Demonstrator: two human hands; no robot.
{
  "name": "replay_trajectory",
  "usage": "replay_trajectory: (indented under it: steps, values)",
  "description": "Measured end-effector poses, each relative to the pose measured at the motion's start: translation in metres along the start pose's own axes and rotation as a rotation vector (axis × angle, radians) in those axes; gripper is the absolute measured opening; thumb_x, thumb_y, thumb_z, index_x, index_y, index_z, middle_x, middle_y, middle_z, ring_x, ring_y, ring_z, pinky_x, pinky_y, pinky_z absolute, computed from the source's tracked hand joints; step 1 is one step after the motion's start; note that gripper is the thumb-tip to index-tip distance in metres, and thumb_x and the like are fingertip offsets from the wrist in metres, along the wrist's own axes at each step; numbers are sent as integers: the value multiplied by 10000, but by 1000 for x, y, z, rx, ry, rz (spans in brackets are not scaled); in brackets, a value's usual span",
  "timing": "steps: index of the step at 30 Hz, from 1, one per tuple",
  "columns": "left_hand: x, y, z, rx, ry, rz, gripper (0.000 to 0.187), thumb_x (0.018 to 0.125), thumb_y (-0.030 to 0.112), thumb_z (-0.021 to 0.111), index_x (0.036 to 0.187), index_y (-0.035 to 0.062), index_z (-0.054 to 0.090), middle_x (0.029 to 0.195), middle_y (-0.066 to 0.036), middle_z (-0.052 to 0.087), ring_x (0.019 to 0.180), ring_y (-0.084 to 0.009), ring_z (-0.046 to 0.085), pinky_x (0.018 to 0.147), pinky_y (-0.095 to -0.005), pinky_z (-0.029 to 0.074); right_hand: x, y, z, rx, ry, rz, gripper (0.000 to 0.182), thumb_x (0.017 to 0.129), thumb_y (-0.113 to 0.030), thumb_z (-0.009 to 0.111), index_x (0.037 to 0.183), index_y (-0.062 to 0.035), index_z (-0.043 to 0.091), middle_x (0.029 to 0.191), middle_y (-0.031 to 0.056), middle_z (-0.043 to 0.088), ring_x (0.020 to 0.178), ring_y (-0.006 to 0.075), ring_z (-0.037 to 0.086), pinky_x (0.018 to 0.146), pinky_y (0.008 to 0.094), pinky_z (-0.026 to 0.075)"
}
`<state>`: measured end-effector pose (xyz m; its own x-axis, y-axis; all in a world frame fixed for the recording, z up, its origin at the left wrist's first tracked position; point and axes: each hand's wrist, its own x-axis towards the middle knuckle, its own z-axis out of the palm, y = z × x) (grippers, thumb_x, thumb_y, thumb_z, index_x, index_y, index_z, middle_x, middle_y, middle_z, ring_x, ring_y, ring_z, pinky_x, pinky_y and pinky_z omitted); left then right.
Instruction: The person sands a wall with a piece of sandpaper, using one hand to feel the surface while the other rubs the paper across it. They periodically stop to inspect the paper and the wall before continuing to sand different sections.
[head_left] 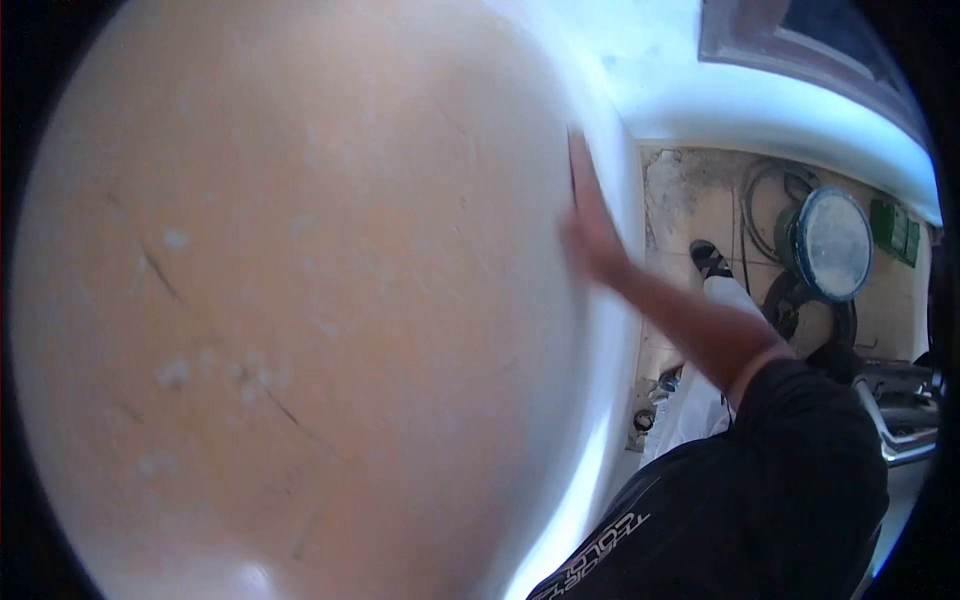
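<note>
My right hand (597,235) is at the far right side of a large wall surface (330,280), its fingers pointing up along it. Motion blurs the hand. A thin dark edge shows along the fingers; whether it is a held sheet or just the fingers' side, I cannot make out. The wall is tan and whitish, with pale patches and several dark scratches. My bare forearm runs down to a black sleeve (790,390). My left hand is out of view.
On the tiled floor (690,200) at the right stands a bucket with a whitish top (835,245). A dark hose (765,205) curls beside it, near a green box (893,232). A sandalled foot (710,258) is close by. Metal tubing (890,435) stands at the lower right.
</note>
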<state>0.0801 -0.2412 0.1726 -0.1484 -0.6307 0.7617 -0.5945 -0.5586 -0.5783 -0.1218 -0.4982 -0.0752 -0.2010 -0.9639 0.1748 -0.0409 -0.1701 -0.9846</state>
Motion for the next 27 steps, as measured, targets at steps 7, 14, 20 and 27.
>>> replay_trajectory:
  steps: [7, 14, 20, 27]
  values:
    - [-16, -3, -34, -47, -78, 3, 789, 830, 682, 456, 1402, 141, 395, 1497, -220, 187, 1375, -444, 146, 1025, -680, 77, -72, -44, 14, -27, -76, -42, 1053, 845, -698, 384, 1449, 36, -69, 1524, 248, -62, 1413, 403, -43, 1107, 571, 7]
    - [-17, -37, -72, 40, -156, 187, 830, 806, 701, 484, 1427, 161, 373, 1524, -224, 135, 1398, -455, 77, 1014, -708, 22, -63, -22, 11, -53, -89, -91, 1030, 840, -649, 450, 1466, -6, -55, 1535, 228, -36, 1425, 369, -25, 1099, 587, 38]
    - [12, 13, -67, 88, -164, 353, 813, 815, 658, 501, 1422, 133, 374, 1489, -320, 115, 1381, -510, 9, 982, -717, -75, -72, -37, 23, -74, -19, 43, 992, 849, -491, 553, 1462, 7, -46, 1531, 240, -3, 1420, 390, 1, 1116, 560, 38]
    - [22, 41, -66, 83, -303, 398, 802, 782, 674, 542, 1408, 192, 408, 1486, -323, 118, 1356, -557, 26, 975, -743, 21, -71, -29, -2, -60, -227, 6, 1107, 779, -751, 440, 1474, -34, -38, 1545, 192, -24, 1427, 358, 8, 1093, 606, 25]
